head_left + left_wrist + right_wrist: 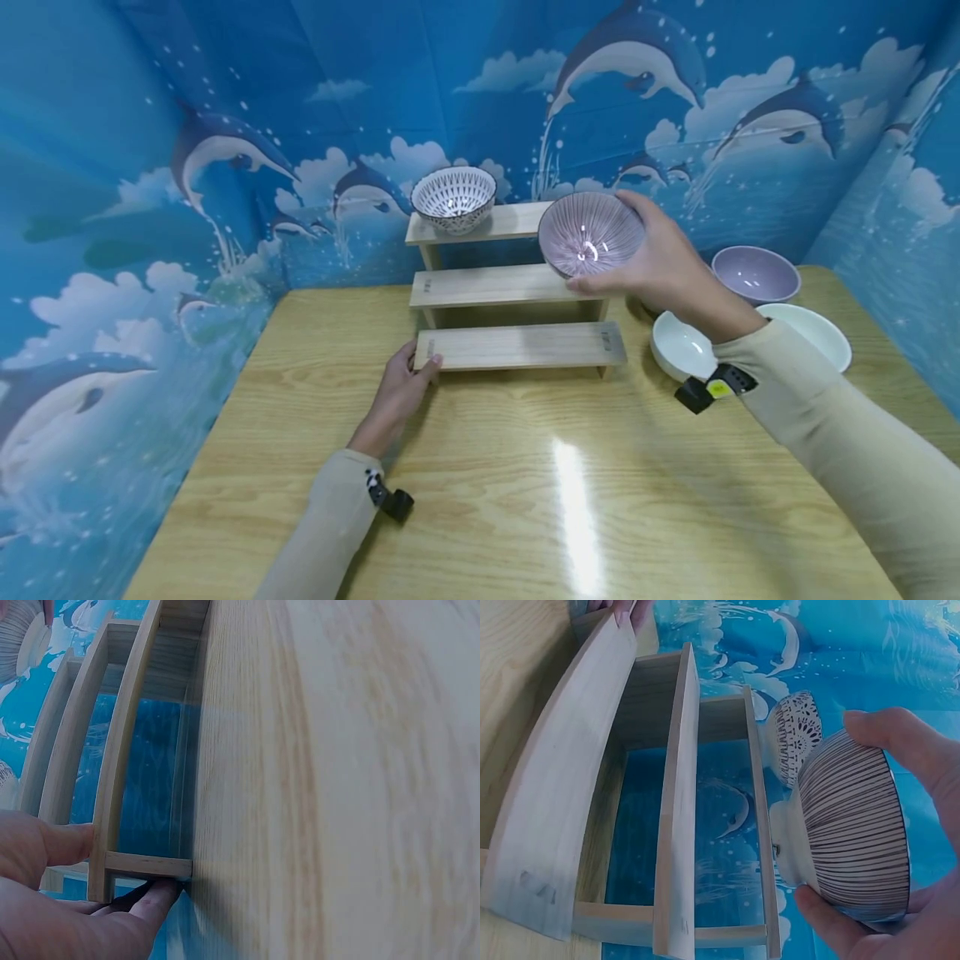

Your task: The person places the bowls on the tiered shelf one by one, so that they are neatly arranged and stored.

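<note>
The whole space is walled by a blue dolphin-printed backdrop (450,75), before which a wood-grained table (480,492) is set. On it a three-tiered wooden stand (487,286) is placed; it is judged stiff and fairly light, apt to slide if nudged, and best held by a board's end. The left end of its lowest board (517,346) is pinched between the thumb and fingers of the left hand (399,390). In the right hand (667,262) a striped bowl (591,233) is held up by the right end of the upper boards, gripped between thumb and fingers at opposite sides, its hollow turned towards the head camera; whether the top board (517,221) is touched by its foot cannot be told. Glazed ceramic is suggested by the bowl's shine: rigid, of moderate weight, slippery and liable to chip if knocked. A hold is best taken across opposite sides, with the foot left free. At the top board's left end a patterned bowl (453,200) is seated. On the table's right side a white dish (821,337), a lilac bowl (756,279) and a white bowl (678,350) are grouped. At both wrists small black cameras (395,505) are worn
</note>
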Demonstrator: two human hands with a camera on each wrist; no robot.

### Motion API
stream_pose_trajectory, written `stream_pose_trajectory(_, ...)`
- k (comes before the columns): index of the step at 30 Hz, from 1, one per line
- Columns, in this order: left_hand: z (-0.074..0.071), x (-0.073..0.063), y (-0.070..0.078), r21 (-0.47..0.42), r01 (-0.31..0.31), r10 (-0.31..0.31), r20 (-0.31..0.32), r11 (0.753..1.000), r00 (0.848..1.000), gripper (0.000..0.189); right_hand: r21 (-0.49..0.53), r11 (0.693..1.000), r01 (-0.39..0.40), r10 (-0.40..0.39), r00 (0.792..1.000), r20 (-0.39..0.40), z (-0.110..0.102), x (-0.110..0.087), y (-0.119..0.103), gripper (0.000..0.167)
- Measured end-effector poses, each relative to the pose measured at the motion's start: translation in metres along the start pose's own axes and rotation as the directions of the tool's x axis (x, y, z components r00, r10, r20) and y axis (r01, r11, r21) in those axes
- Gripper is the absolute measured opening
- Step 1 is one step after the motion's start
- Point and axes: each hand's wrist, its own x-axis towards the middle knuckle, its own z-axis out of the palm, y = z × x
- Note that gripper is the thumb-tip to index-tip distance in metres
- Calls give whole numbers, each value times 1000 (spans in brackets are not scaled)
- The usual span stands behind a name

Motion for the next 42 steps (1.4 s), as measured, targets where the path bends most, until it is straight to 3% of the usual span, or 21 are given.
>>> stream_pose_trajectory(6, 0, 0, 0, -6, -8, 8, 2, 1000, 1000, 67, -1, 1000, -4, 4, 1000, -12, 2, 11, -1, 134)
stream_pose_trajectory(16, 0, 0, 0, -1, -14, 14, 2, 1000, 1000, 66, 112, 993, -30, 32, 999, -14, 6, 26, -3, 132)
stream_pose_trajectory(28, 0, 0, -1, -3, -12, 12, -3, 1000, 1000, 67, 51, 997, -64, 65, 998, -9, 9, 44, -7, 131)
stream_pose_trajectory(42, 0, -1, -1, -10, -32, 32, 6, 999, 999, 65, 75, 990, -115, 116, 993, 1, 17, 62, -7, 133)
